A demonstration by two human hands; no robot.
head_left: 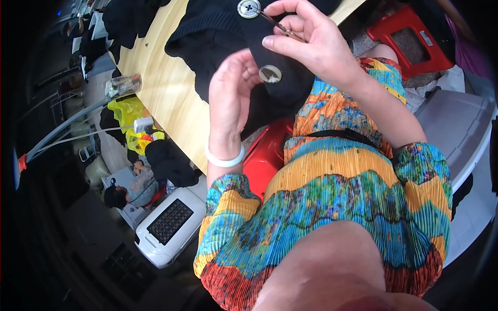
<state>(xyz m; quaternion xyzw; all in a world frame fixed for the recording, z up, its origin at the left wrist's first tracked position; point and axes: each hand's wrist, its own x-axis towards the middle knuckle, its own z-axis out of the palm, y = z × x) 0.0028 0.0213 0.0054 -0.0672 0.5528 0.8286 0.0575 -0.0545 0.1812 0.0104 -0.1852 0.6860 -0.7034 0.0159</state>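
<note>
Two round, pale-rimmed buttons show on the black knitted garment lying partly over the pale wood-grain tabletop. My right hand pinches a slim, brownish metal tool at the upper button; my left hand curls beside the lower, its grip unclear.

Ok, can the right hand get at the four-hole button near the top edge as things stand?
Probably yes: the thin metal tool in the right hand points at the button, and nothing seems to block the way.
</note>
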